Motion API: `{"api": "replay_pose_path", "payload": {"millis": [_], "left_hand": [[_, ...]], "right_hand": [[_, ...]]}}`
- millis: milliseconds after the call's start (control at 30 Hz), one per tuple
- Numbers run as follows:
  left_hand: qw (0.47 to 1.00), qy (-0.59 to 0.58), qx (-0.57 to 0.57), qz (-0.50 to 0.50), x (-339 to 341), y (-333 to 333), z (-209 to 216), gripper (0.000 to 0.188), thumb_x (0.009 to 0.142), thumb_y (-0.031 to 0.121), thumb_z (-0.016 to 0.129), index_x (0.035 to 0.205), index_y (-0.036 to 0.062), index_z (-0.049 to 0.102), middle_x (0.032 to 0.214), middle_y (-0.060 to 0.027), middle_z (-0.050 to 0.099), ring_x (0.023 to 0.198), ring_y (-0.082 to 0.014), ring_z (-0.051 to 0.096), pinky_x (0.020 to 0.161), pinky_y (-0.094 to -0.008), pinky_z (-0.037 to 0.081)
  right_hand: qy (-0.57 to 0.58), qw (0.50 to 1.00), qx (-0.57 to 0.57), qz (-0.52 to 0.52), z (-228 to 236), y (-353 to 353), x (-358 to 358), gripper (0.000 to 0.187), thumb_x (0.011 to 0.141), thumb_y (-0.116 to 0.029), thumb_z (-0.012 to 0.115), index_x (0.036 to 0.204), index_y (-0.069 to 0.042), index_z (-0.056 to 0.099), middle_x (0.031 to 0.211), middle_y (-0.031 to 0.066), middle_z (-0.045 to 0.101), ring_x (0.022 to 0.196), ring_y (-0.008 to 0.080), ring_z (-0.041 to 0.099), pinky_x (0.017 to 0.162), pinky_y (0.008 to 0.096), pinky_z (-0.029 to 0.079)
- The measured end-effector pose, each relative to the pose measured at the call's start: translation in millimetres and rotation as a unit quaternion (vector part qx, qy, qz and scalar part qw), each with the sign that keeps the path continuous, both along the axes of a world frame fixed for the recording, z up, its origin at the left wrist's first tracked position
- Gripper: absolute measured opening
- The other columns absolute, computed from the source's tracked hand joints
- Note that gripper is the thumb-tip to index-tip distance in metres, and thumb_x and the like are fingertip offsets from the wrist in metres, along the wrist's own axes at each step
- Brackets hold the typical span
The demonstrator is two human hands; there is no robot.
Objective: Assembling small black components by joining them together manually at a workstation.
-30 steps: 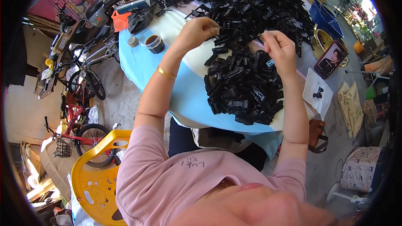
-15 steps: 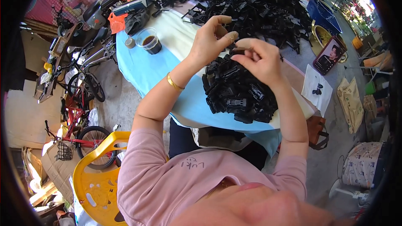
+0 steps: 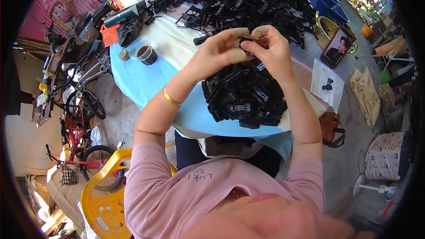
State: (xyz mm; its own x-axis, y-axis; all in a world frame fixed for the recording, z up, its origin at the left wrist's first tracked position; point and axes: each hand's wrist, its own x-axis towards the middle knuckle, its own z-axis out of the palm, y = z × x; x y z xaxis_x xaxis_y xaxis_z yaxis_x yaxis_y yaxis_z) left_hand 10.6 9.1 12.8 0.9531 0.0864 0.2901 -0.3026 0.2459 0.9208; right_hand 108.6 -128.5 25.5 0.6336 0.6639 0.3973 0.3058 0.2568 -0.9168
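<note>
My left hand and my right hand meet over the table, fingertips almost touching. Both are closed around a small black plastic piece, mostly hidden by the fingers. Beige coverings wrap several of my fingertips. Just below my hands lies a heap of black plastic parts, blocky and slotted, near the table's front edge. Beyond them spreads a much larger pile of loose black plastic parts.
A light blue and cream cloth covers the table. To the left stand a plastic cup of dark liquid and a small jar. Right are a propped phone, a white paper with dark bits and a blue basket.
My hands have come together, the left one moving in toward the right. Fingers of both now close round the small piece. The whole view has shifted slightly.
</note>
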Motion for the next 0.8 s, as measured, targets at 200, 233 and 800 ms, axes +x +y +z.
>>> {"api": "replay_pose_path", "payload": {"millis": [200, 233, 800], "left_hand": [[0.983, -0.023, 0.141, 0.116, -4.4, -11.1, 6.9, 0.045, 0.084, 0.002, 0.055, 0.125, -0.0017, 0.036, 0.102, -0.0117, 0.056, 0.088, -0.0149, 0.057, 0.080, -0.0261, 0.046], [0.992, -0.007, 0.086, 0.094, -5.0, -10.8, 8.8, 0.045, 0.086, 0.002, 0.052, 0.126, -0.0014, 0.033, 0.099, -0.0116, 0.056, 0.087, -0.0144, 0.057, 0.079, -0.0257, 0.046], [0.875, -0.167, 0.303, 0.338, -8.7, -16.9, -1.0, 0.016, 0.077, -0.001, 0.061, 0.092, -0.0011, 0.056, 0.087, -0.0111, 0.062, 0.080, -0.0176, 0.061, 0.070, -0.0267, 0.048]], "right_hand": [[-0.007, 0.998, -0.057, 0.016, 2.0, -6.2, 8.4, 0.013, 0.082, -0.013, 0.063, 0.089, -0.004, 0.056, 0.071, -0.0020, 0.055, 0.057, 0.0012, 0.046, 0.049, 0.0143, 0.036], [0.029, 0.997, -0.057, 0.047, 2.8, -9.0, 10.9, 0.012, 0.084, -0.014, 0.059, 0.089, -0.003, 0.056, 0.070, -0.0026, 0.054, 0.056, 0.0004, 0.044, 0.048, 0.0141, 0.033], [-0.049, 0.993, -0.098, 0.049, 1.8, -4.5, -8.7, 0.015, 0.088, -0.011, 0.052, 0.087, 0.000, 0.061, 0.062, -0.0028, 0.053, 0.051, 0.0011, 0.040, 0.045, 0.0167, 0.029]]}}
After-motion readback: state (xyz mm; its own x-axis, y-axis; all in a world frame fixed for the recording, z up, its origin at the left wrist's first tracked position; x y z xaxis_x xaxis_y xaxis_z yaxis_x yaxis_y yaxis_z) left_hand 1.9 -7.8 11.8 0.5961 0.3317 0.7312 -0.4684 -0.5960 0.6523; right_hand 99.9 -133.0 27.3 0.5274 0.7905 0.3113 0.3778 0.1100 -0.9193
